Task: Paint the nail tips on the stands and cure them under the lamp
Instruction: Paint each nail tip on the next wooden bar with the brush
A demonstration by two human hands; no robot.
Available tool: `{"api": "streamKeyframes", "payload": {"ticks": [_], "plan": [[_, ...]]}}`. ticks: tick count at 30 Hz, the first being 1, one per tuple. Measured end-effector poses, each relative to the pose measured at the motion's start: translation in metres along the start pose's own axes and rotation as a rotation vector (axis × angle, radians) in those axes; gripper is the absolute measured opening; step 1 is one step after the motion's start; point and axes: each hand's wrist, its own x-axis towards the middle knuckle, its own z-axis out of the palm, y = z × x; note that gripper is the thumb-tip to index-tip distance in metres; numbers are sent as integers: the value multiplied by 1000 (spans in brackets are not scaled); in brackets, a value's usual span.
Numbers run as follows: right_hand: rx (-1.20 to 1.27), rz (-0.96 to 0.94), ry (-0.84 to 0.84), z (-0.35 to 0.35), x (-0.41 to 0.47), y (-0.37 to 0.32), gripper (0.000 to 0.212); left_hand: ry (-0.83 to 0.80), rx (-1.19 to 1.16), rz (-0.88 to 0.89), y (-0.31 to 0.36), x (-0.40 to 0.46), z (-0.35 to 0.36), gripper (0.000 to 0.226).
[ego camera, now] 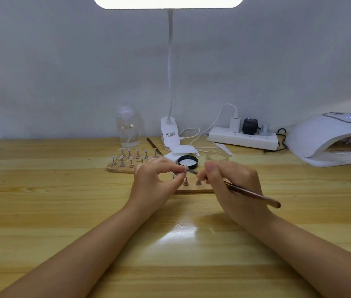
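Observation:
My left hand pinches a small metal stand with a clear nail tip on top, lifted above the near wooden base. My right hand grips a brown brush like a pen, and its bristle end touches that nail tip. Two more stands remain upright on the near base between my hands. A second wooden base further left carries several stands with clear tips. The white curing lamp sits at the far right with its opening towards me.
A black lid and a small clear glass jar stand just behind my hands. Further back are a clear pump bottle, a clip desk lamp, a white power strip with plugs and cables, and a spare brush.

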Motion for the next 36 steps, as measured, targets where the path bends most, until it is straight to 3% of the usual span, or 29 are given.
{"api": "streamKeyframes", "payload": {"ticks": [6,10,15,18,22,27,30,34,36], "plan": [[20,29,-4,0,-1,0,46,-16,5,-8,0,0,-1,19],[-7,2,-7,0,0,-1,36,-17,8,-3,0,0,-1,17],[71,93,31,-1,-1,-3,48,-17,-4,3,-1,0,0,21],[42,98,12,-1,1,-4,42,-13,1,15,-3,0,0,19],[168,261,32,-1,-1,-7,48,-13,2,25,-1,1,1,21],[132,233,21,-2,2,-8,37,-9,-9,49,-4,1,1,21],[260,370,65,-2,0,-10,40,-9,-9,57,-4,1,2,20],[210,340,67,-2,2,-12,36,-1,-20,63,-6,1,2,17],[264,412,62,-1,2,-13,41,-1,-25,60,-6,1,2,18]]}}
